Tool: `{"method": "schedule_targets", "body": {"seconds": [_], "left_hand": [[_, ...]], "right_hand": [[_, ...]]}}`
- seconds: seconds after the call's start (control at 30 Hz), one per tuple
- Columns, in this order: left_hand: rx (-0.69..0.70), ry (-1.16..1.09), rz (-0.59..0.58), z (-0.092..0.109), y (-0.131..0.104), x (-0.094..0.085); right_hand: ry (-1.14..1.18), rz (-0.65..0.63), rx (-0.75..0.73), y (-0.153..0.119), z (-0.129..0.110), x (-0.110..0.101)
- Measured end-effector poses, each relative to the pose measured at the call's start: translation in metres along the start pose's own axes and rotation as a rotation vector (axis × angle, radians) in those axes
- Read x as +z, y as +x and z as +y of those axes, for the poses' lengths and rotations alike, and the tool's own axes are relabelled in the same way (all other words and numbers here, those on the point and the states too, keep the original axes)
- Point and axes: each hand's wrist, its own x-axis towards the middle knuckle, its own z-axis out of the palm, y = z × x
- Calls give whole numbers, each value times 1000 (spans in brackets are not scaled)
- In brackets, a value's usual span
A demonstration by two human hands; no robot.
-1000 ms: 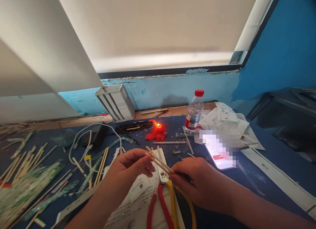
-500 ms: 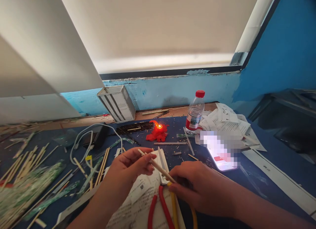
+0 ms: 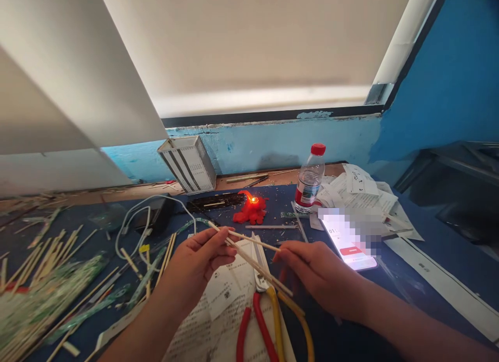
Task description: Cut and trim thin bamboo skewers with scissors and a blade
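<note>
Both hands work above the tabletop (image 3: 448,237) — the left hand (image 3: 198,260) pinches two thin sticks (image 3: 249,255) at one end so they fan apart, the right hand (image 3: 312,271) closes on their far ends, over the pliers (image 3: 265,320).

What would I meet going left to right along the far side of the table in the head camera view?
White cable → striped box → lit red candle → water bottle → pile of papers.
</note>
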Motion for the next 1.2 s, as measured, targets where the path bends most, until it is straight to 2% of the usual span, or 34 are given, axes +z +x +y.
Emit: {"method": "schedule_targets", "body": {"seconds": [0.2,0.47,0.77,1.2], "left_hand": [[56,-60,24,7,5,-8],[53,-81,-1,5,5,-9],[43,-77,-3,6,4,-6],[36,-71,-3,5,1,-5]], "right_hand": [[-96,116,-35,16,14,8],[-281,53,-72,33,16,25],[-383,18,-13,42,25,27],[-402,7,40,43,28,26]]}}
